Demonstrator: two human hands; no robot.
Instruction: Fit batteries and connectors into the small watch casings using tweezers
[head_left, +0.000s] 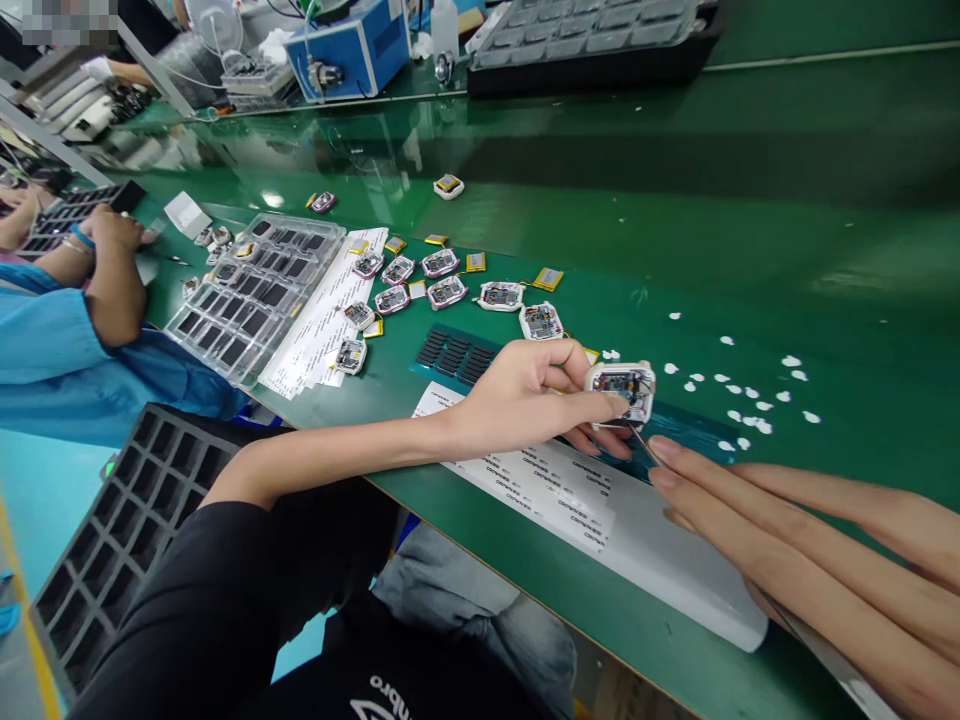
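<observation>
My left hand (529,390) is closed on a white-framed watch-like housing (637,385) with a bare circuit board, its thumb across the lower edge. From the right reaches my right hand (787,540), fingers together around thin metal tweezers (643,447) whose tip meets the housing's lower edge. Under my hands lie a dark blue film sheet (686,430) and a white sheet of printed labels (517,475). Black strips on a sheet (455,355) sit left of my left hand. Small white stickers (735,391) are scattered to the right of the housing.
Several similar housings (448,291) with yellow batteries lie beyond my left hand. A clear tray of dark pieces (244,300) is on the left, near a co-worker's blue sleeve (60,350). A black compartment tray (142,520) stands lower left; a blue box (349,55) stands at the back.
</observation>
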